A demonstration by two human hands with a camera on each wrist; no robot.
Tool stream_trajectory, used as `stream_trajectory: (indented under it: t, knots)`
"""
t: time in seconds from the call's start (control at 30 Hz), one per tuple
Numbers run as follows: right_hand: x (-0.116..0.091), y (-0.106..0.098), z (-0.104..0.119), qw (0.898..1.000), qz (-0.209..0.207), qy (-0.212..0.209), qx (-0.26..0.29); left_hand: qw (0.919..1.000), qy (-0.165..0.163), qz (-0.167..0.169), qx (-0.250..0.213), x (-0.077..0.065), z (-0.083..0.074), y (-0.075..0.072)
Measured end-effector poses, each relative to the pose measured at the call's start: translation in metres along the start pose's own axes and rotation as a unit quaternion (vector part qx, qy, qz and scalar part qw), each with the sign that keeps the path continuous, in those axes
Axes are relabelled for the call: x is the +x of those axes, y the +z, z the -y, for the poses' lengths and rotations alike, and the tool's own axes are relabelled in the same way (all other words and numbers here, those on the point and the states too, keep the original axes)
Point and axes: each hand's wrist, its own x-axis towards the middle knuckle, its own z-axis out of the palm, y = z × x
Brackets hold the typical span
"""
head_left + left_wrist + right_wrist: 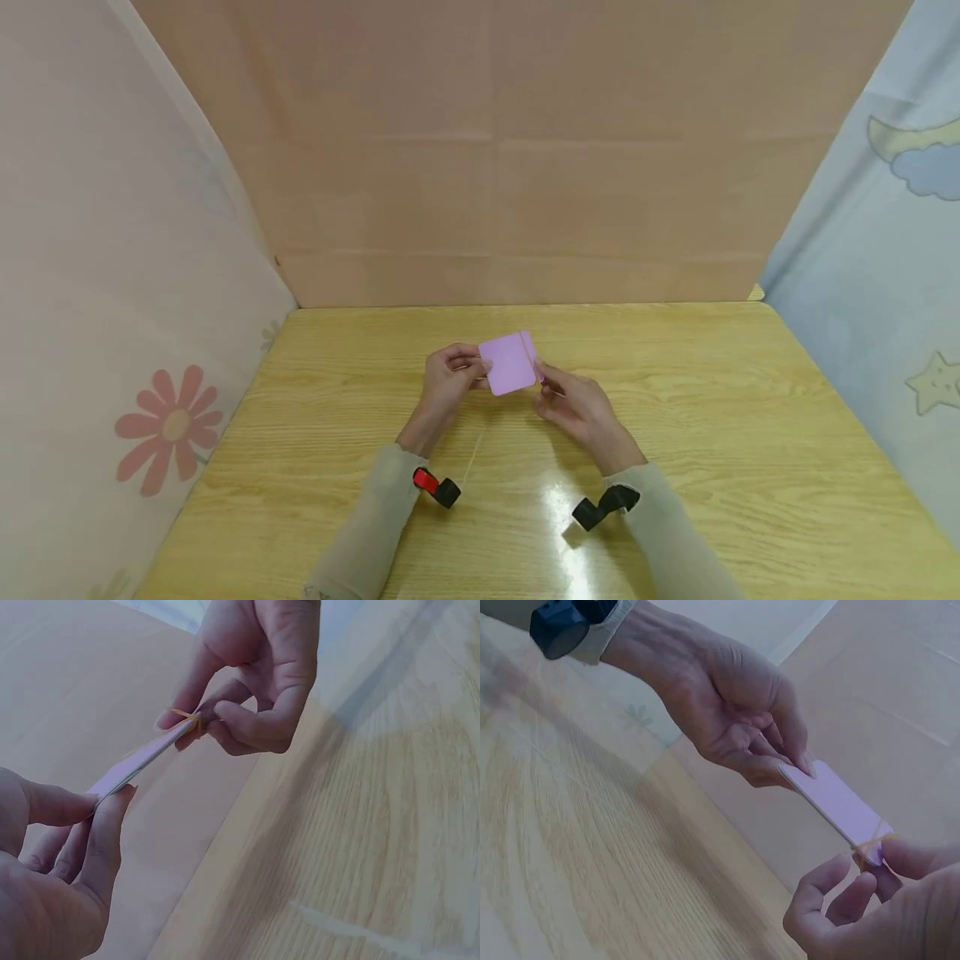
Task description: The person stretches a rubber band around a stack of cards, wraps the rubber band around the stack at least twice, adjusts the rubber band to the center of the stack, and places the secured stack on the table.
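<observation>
A thin pink square pad of cards [507, 364] with rounded corners is held up over the table between both hands. My left hand [444, 382] pinches its left edge, thumb on the near face and fingers behind. At the opposite edge, my right hand [585, 408] pinches the pad between thumb and fingers. An orange-yellow rubber band [877, 841] runs around that end, right at the right fingertips. In the left wrist view the pad [139, 766] appears nearly edge-on, showing a thin, darker layered side.
The wood-grain table [712, 400] spreads out below the hands. A plain tan cloth [487, 167] hangs along its back edge. Flower-print cloth [90, 250] stands on the left, moon-and-star cloth [862, 317] on the right. Each wrist wears a small black camera [447, 492].
</observation>
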Motion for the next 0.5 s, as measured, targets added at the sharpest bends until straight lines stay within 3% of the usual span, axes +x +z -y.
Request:
stream_trajectory:
  t: [0.5]
  knots:
    - [0.005, -0.010, 0.017, 0.988, 0.032, -0.033, -0.150, 0.9953, -0.055, 0.071, 0.036, -0.005, 0.004, -0.007]
